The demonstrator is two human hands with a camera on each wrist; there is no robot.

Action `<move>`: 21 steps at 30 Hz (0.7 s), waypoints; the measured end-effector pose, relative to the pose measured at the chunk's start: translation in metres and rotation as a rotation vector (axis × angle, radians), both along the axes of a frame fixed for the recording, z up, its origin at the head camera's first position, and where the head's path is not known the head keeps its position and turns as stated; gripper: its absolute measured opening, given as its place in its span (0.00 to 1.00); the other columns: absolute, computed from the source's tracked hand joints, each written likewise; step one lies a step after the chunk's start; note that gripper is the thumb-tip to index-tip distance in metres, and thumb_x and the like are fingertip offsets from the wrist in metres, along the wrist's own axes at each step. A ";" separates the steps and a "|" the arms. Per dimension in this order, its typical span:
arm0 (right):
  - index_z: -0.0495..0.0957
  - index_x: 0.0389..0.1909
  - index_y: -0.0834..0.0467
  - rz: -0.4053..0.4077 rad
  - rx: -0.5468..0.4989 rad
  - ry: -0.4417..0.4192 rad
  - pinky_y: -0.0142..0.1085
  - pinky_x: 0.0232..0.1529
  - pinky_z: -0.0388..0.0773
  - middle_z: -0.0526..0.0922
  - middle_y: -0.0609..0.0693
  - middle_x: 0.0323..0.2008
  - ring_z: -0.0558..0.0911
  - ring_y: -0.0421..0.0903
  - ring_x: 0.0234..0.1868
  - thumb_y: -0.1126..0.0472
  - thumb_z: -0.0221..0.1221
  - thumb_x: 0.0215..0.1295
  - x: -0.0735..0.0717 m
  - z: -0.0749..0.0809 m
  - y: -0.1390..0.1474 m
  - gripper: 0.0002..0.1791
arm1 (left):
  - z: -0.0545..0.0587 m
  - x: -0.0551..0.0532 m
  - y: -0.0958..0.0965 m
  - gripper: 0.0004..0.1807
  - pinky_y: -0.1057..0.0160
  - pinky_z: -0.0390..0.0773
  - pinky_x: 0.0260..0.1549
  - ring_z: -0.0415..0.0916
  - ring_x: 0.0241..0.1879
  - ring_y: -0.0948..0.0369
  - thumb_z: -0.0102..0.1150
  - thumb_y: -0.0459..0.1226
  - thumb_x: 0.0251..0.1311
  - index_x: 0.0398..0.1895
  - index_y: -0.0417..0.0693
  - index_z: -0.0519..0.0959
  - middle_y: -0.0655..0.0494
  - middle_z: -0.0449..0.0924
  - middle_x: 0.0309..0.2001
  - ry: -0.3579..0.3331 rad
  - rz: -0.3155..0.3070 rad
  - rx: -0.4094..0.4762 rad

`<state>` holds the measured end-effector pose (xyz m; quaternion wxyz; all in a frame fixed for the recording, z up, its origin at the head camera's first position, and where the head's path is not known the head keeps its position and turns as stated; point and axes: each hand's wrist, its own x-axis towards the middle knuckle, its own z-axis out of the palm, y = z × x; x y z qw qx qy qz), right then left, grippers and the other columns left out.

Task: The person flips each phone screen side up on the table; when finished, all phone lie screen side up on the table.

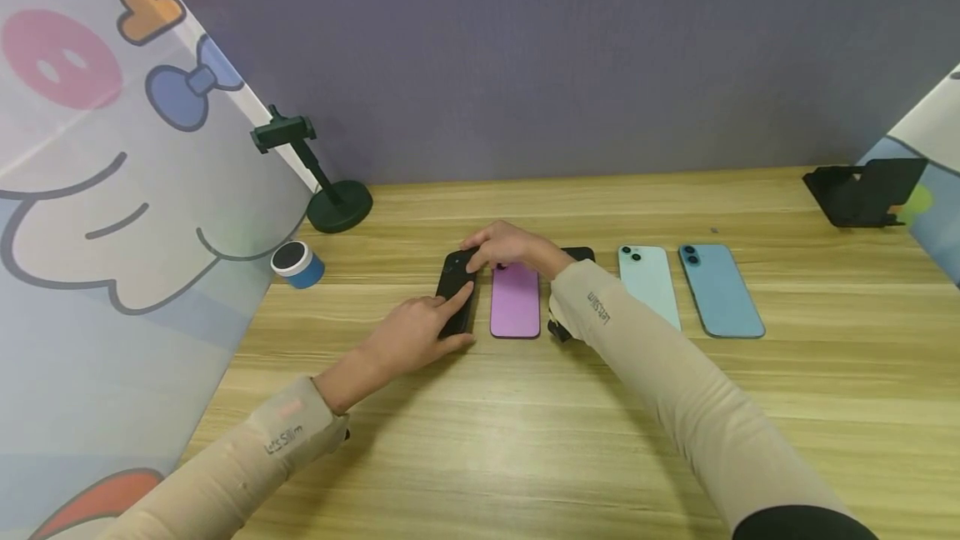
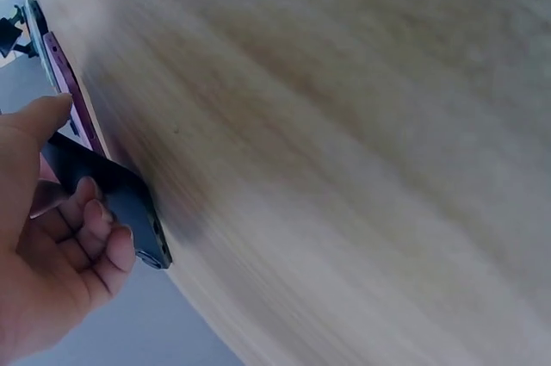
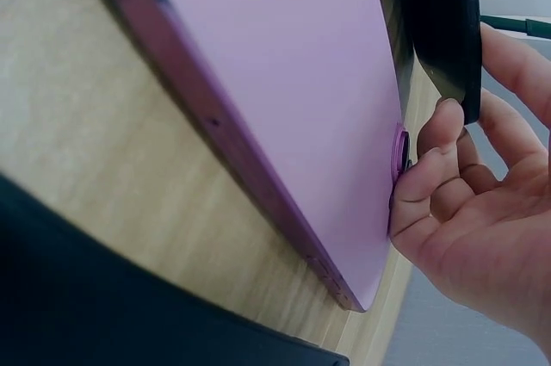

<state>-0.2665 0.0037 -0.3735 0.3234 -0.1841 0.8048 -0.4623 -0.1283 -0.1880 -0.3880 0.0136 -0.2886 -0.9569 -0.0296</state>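
Observation:
A black smartphone [image 1: 452, 277] with its camera side up is the leftmost of a row of phones on the wooden table. My left hand [image 1: 408, 332] grips it by the lower part, index finger across its back and thumb by the near end. At its far end my right hand [image 1: 510, 247] pinches the top edge between thumb and fingers. In the right wrist view, the black phone [image 3: 443, 30] is tilted between the fingers. A purple phone [image 1: 515, 300] lies just to its right, its camera end partly hidden under my right hand.
Another black phone [image 1: 579, 253] is mostly covered by my right sleeve. Farther right lie a mint phone [image 1: 647, 277] and a blue phone [image 1: 722, 290]. A dark green phone stand [image 1: 339, 207] and a blue-and-white jar [image 1: 303, 269] stand left; a black folding stand [image 1: 862, 194] sits at far right.

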 end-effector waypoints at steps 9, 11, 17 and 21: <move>0.75 0.67 0.53 0.014 0.012 0.001 0.34 0.29 0.66 0.74 0.45 0.21 0.65 0.42 0.21 0.58 0.66 0.63 0.001 0.000 0.000 0.30 | 0.001 0.000 -0.004 0.40 0.61 0.77 0.29 0.74 0.25 0.66 0.60 0.54 0.68 0.75 0.41 0.64 0.54 0.83 0.30 0.000 -0.033 0.029; 0.75 0.68 0.53 0.019 0.015 0.012 0.34 0.31 0.68 0.77 0.45 0.27 0.66 0.42 0.23 0.57 0.66 0.64 0.001 0.000 0.001 0.30 | 0.000 0.000 -0.005 0.40 0.61 0.77 0.29 0.73 0.25 0.66 0.60 0.53 0.68 0.75 0.41 0.64 0.54 0.83 0.30 -0.001 -0.034 0.044; 0.72 0.70 0.52 0.021 -0.015 0.044 0.37 0.39 0.72 0.82 0.49 0.52 0.73 0.45 0.32 0.54 0.66 0.65 0.003 -0.004 0.005 0.32 | 0.000 -0.001 -0.007 0.38 0.66 0.75 0.26 0.72 0.24 0.67 0.58 0.50 0.69 0.76 0.42 0.62 0.55 0.82 0.29 -0.034 -0.026 0.092; 0.71 0.71 0.50 0.032 -0.037 0.067 0.42 0.50 0.74 0.78 0.49 0.65 0.78 0.48 0.45 0.51 0.64 0.67 0.004 -0.005 0.009 0.32 | 0.004 -0.002 -0.008 0.38 0.69 0.71 0.23 0.70 0.22 0.67 0.57 0.49 0.70 0.78 0.43 0.59 0.58 0.77 0.26 -0.096 -0.007 0.130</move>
